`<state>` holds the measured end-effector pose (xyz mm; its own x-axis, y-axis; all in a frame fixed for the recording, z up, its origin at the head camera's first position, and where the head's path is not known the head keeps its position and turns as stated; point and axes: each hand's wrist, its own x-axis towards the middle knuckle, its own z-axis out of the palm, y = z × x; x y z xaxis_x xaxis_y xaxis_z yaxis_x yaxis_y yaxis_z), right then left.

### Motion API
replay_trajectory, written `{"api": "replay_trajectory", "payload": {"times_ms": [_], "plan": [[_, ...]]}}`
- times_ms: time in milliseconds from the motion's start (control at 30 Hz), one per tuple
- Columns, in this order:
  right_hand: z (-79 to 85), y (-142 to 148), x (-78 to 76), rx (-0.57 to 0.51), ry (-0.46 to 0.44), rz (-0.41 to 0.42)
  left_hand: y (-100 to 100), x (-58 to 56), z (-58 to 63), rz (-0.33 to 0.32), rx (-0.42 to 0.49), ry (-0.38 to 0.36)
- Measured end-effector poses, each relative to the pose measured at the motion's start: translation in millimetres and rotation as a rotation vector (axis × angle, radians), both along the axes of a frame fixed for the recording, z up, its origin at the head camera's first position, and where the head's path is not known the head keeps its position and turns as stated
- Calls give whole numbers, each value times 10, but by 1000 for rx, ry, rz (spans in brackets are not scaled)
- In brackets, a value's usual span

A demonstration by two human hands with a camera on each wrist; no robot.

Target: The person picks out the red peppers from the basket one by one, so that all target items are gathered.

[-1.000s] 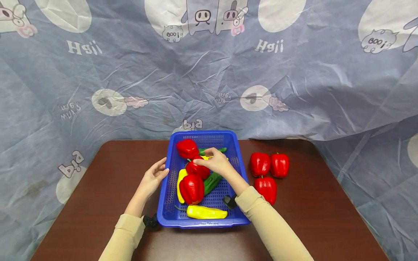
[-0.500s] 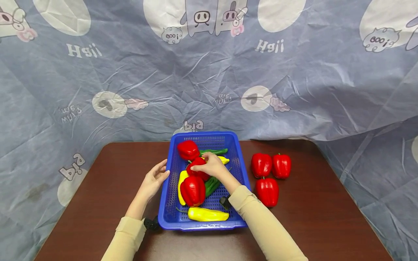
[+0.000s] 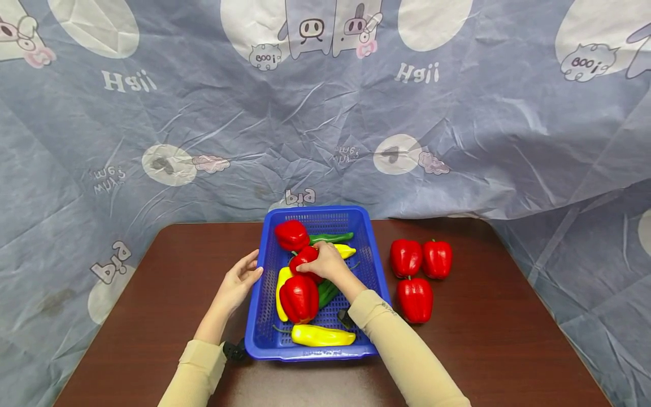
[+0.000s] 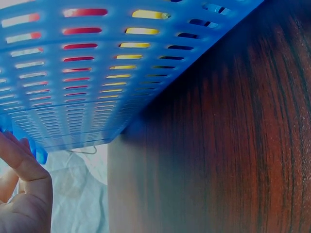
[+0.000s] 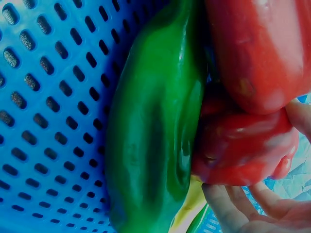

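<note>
A blue plastic basket [image 3: 325, 354] holds several red bell peppers, yellow peppers and green peppers. My left hand [image 3: 241, 281] holds the basket's left rim, thumb at the top edge and fingers along the outside. My right hand [image 3: 328, 264] reaches into the basket and grips the middle red bell pepper [image 3: 304, 259], thumb on the near side and fingers on the far side. In the right wrist view, fingertips press against this bell pepper [image 5: 248, 150] from below. Another red bell pepper [image 3: 299, 299] lies just in front, with a green pepper [image 3: 327, 292] beside it.
Three red bell peppers [image 3: 415, 299] stand on the brown table [image 3: 488, 328] right of the basket. Inside it, a yellow pepper [image 3: 323, 335] lies along the near end and a red bell pepper [image 3: 291, 235] sits at the far left. A patterned grey-blue cloth [image 3: 305, 124] hangs behind.
My right hand has come down onto the middle red bell pepper, its fingers closing round it. My left hand has stayed at the basket's rim.
</note>
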<state>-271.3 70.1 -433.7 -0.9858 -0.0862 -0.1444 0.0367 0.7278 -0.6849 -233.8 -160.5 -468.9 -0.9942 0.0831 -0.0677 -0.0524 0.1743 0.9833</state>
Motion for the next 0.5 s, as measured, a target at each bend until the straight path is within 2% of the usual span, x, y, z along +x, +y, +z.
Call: {"api": "replay_trajectory", "payload": {"times_ms": [333,500], "plan": [[111,146,25,-83,-14,12,10,-9,-22,6,15,14],[213,266,48,-151,-39,-12,8,-9,-21,5,21,12]]}}
